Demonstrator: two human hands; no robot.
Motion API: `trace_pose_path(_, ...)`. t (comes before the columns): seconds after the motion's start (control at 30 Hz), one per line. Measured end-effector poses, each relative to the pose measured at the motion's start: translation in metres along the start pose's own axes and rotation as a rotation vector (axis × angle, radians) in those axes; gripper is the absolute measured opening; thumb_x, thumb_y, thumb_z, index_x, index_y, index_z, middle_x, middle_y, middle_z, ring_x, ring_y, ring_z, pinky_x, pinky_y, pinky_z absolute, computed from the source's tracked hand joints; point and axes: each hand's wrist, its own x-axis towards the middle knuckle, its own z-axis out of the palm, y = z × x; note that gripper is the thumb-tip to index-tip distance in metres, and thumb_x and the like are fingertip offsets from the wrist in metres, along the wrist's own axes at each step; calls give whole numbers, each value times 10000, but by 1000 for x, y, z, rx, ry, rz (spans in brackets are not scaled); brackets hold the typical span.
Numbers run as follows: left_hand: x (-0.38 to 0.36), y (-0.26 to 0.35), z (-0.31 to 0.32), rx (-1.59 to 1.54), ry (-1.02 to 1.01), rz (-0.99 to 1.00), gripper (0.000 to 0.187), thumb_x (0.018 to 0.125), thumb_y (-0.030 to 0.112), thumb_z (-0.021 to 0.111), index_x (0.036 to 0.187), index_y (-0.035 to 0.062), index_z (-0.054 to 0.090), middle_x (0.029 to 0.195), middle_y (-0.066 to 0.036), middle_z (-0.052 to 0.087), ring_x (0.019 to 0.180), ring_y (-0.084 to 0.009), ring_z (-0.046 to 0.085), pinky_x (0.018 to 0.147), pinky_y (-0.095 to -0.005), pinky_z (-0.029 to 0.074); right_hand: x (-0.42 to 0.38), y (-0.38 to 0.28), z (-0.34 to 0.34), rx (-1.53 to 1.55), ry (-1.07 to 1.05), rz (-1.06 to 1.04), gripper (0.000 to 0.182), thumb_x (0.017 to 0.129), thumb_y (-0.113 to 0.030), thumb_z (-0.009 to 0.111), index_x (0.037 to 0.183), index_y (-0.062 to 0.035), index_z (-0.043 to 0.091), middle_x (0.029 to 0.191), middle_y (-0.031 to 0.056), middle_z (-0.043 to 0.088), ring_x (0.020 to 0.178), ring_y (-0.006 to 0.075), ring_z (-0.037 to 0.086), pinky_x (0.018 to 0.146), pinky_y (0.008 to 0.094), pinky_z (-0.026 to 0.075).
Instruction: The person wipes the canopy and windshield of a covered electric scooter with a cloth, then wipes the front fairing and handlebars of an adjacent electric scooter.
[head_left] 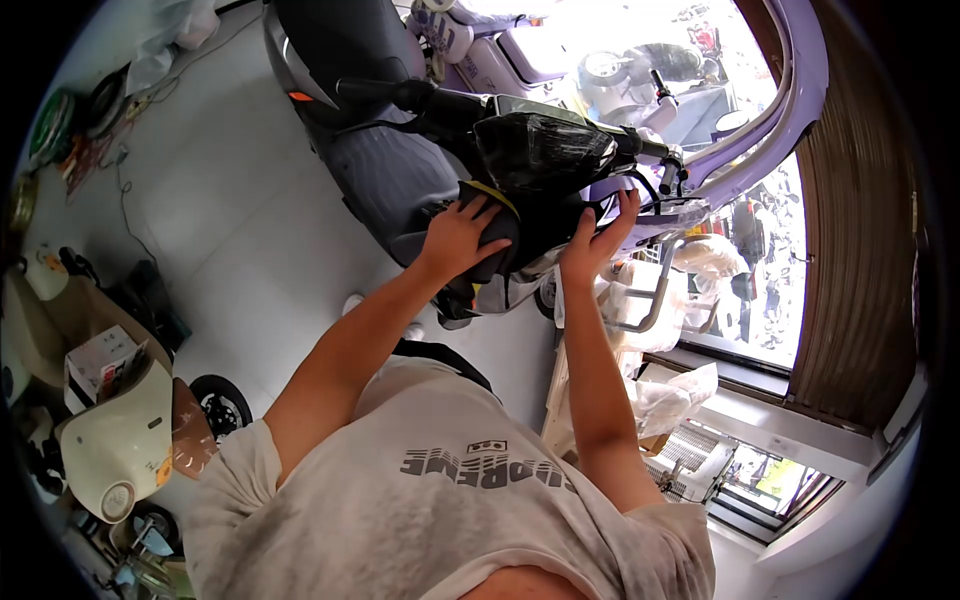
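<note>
In front of me stands an electric scooter with a grey footboard [385, 175] and a black seat [350, 45]. Its dashboard [540, 145] is dark and shiny, as if under clear film, between the two handlebar grips. My left hand [465, 238] curls over a rounded black front panel [490, 225] with a yellow edge, thumb and fingers on its surface. Against the other side of the scooter's front lies my right hand [598, 240], its fingers stretched up and thumb apart. Where its fingertips meet the dark parts, the contact is partly hidden.
A purple scooter [770, 130] stands close behind, at the right. A cream scooter [120, 440] with a white box [105, 365] is at the left. Plastic-wrapped parts [650, 300] stand by the doorway at the right. Cables [125, 190] lie on the floor.
</note>
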Motion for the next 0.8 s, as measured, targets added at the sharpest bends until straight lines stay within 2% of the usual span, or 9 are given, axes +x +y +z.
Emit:
trace_pose_path(0.1, -4, 1, 4, -67, 107, 11, 600, 829, 547, 737, 1257, 126, 706, 1320, -110, 645, 1015, -373, 669, 865, -426, 566, -2, 3, 2, 37, 32, -17, 564, 975, -262, 572, 1419, 60, 442, 1576, 287, 339, 1475, 481, 286, 1214, 552, 204)
trace_pose_path(0.23, -7, -3, 5, -148, 189, -11, 572, 794, 499, 784, 1217, 121, 717, 1277, -114, 671, 1061, -355, 670, 891, -411, 560, -1, 6, 4, -25, 46, -77, 505, 1000, -311, 544, 1343, 54, 488, 1551, 289, 373, 1462, 496, 302, 1204, 573, 212)
trace_pose_path(0.3, -9, -6, 5, -187, 236, -6, 577, 772, 481, 809, 1210, 117, 714, 1262, -122, 677, 1081, -353, 669, 904, -411, 558, -1, 10, 6, -76, 72, -137, 467, 993, -247, 517, 1331, 75, 495, 1543, 242, 395, 1418, 414, 392, 1148, 498, 337)
trace_pose_path(0.4, -11, -6, 5, -291, 277, -86, 607, 724, 451, 856, 1194, 101, 697, 1247, -145, 679, 1104, -361, 667, 930, -418, 552, 0, 15, 9, -86, 96, -175, 484, 1019, -293, 502, 1324, 83, 493, 1535, 244, 403, 1405, 411, 403, 1133, 490, 355)
trace_pose_path(0.5, -15, -6, 6, -380, 257, -160, 612, 710, 420, 875, 1185, 88, 677, 1229, -157, 682, 1104, -362, 669, 942, -427, 548, 0, 13, 10, -38, 95, -159, 490, 1024, -303, 496, 1321, 86, 493, 1521, 243, 416, 1393, 408, 410, 1137, 484, 344)
trace_pose_path(0.8, -18, -14, 14, -439, 317, -157, 617, 705, 369, 895, 1189, 69, 656, 1174, -167, 697, 1064, -365, 685, 934, -419, 552, 1, 15, 9, -70, 96, -195, 479, 1039, -332, 488, 1284, 79, 509, 1497, 230, 440, 1395, 403, 401, 1156, 491, 301)
